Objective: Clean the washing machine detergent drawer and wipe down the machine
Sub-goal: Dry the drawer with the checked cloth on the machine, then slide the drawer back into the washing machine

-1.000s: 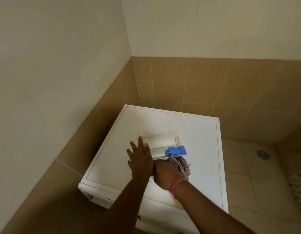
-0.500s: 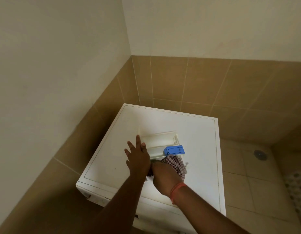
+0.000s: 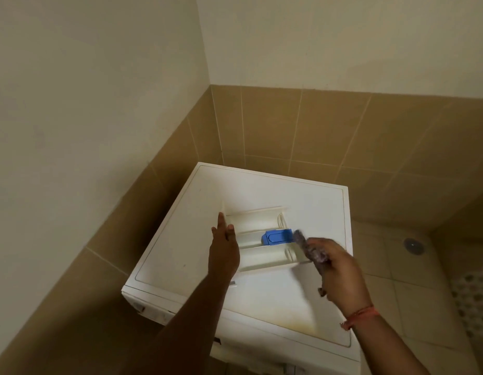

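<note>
A white washing machine [image 3: 180,239] stands in the tiled corner. On its top lies the removed white detergent drawer [image 3: 258,221], with a blue insert [image 3: 276,236] in its middle compartment. My left hand [image 3: 224,250] rests flat against the drawer's left end, fingers stretched out. My right hand [image 3: 335,269] is lifted just right of the drawer and grips a bunched checked cloth [image 3: 306,246], which is blurred and sits beside the blue insert.
Tan wall tiles [image 3: 302,125] close in the machine at the back and left. To the right lies a tiled floor with a round drain [image 3: 413,246] and a patterned mat [image 3: 473,301] at the frame's edge.
My right hand has pulled the cloth out of the drawer's near compartment and swung it up to the right. The left hand stays on the drawer's left end.
</note>
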Tool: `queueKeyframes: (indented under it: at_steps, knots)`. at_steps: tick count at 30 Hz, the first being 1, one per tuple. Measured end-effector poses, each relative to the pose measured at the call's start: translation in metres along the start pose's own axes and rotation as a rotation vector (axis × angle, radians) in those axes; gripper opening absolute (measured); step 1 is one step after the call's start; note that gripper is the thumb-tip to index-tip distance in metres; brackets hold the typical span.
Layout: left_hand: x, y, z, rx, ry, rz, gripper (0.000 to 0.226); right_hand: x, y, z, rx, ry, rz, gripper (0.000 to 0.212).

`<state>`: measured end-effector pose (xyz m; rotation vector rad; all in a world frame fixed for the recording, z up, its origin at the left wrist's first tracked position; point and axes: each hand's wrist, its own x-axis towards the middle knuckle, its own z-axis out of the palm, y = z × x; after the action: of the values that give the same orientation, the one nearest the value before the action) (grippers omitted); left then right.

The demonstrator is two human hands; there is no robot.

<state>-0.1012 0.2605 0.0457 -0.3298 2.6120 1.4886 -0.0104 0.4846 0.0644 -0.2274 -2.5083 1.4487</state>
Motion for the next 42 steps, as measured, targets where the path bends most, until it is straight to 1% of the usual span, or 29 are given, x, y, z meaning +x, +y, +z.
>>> queueKeyframes:
  at_steps: [2, 3, 4, 5, 7, 10, 11, 12, 13, 14, 15, 17, 18, 21, 22, 24, 26, 29, 32, 34, 36, 38, 40, 42]
  knots:
    - [-0.002, 0.001, -0.002, -0.045, -0.004, 0.014, 0.055, 0.006, -0.004, -0.009, 0.266, 0.211, 0.259, 0.043]
    - [-0.002, 0.001, -0.002, -0.063, -0.002, 0.005, 0.055, 0.011, -0.003, -0.012, 0.344, 0.275, 0.358, 0.037]
    - [-0.003, 0.001, -0.003, -0.078, 0.005, -0.012, 0.056, 0.017, 0.0, -0.014, 0.397, 0.296, 0.441, 0.033]
    - [-0.003, 0.001, -0.004, -0.088, 0.013, -0.028, 0.056, 0.024, 0.003, -0.015, 0.413, 0.276, 0.508, 0.032]
    - [-0.004, 0.001, -0.004, -0.112, 0.022, -0.064, 0.059, 0.041, 0.015, -0.016, 0.35, 0.145, 0.588, 0.03]
    - [-0.003, 0.002, -0.007, -0.225, 0.016, -0.155, 0.067, 0.065, 0.035, -0.017, 0.272, -0.16, 0.702, 0.028]
    - [-0.002, 0.001, -0.008, -0.273, 0.007, -0.189, 0.071, 0.071, 0.044, -0.014, 0.237, -0.249, 0.714, 0.026]
    - [-0.001, 0.0, -0.011, -0.325, -0.003, -0.227, 0.077, 0.076, 0.054, -0.011, 0.143, -0.316, 0.696, 0.023]
    - [0.0, 0.0, -0.014, -0.373, -0.011, -0.265, 0.082, 0.081, 0.061, -0.008, 0.01, -0.334, 0.661, 0.02]
    - [-0.001, -0.001, -0.016, -0.401, -0.016, -0.298, 0.086, 0.084, 0.068, -0.005, -0.152, -0.32, 0.616, 0.02]
    - [-0.002, -0.002, -0.019, -0.413, -0.017, -0.314, 0.087, 0.085, 0.074, -0.001, -0.268, -0.285, 0.591, 0.027]
    - [-0.007, -0.004, -0.021, -0.431, -0.015, -0.326, 0.085, 0.083, 0.072, 0.002, -0.385, -0.271, 0.557, 0.048]
    - [-0.011, -0.006, -0.022, -0.451, -0.009, -0.33, 0.083, 0.081, 0.072, 0.004, -0.418, -0.286, 0.527, 0.055]
    - [-0.02, -0.014, -0.026, -0.552, 0.016, -0.362, 0.078, 0.077, 0.081, 0.006, -0.512, -0.37, 0.433, 0.062]
    - [-0.024, -0.015, -0.027, -0.597, 0.029, -0.378, 0.075, 0.075, 0.083, 0.006, -0.539, -0.374, 0.413, 0.063]
    - [-0.031, -0.016, -0.031, -0.667, 0.061, -0.403, 0.071, 0.07, 0.081, 0.006, -0.542, -0.337, 0.363, 0.06]
    - [-0.039, -0.015, -0.033, -0.713, 0.091, -0.419, 0.069, 0.065, 0.08, 0.006, -0.498, -0.309, 0.305, 0.053]
    - [-0.053, -0.014, -0.037, -0.749, 0.134, -0.423, 0.065, 0.061, 0.088, 0.006, -0.462, -0.324, 0.232, 0.047]
    - [-0.069, -0.016, -0.042, -0.749, 0.186, -0.441, 0.05, 0.063, 0.094, 0.002, -0.48, -0.356, 0.222, 0.046]
    - [-0.079, -0.019, -0.046, -0.744, 0.222, -0.46, 0.046, 0.065, 0.098, 0.001, -0.498, -0.356, 0.213, 0.044]
    - [-0.086, -0.023, -0.051, -0.754, 0.243, -0.483, 0.047, 0.066, 0.097, -0.001, -0.551, -0.3, 0.196, 0.041]
    - [-0.091, -0.026, -0.057, -0.753, 0.257, -0.501, 0.055, 0.059, 0.089, 0.005, -0.598, -0.185, 0.147, 0.042]
    - [-0.095, -0.029, -0.06, -0.728, 0.267, -0.506, 0.065, 0.042, 0.066, 0.018, -0.473, -0.076, 0.091, 0.039]
    - [-0.1, -0.033, -0.065, -0.726, 0.269, -0.514, 0.073, 0.014, 0.031, 0.04, -0.264, -0.026, 0.038, 0.029]
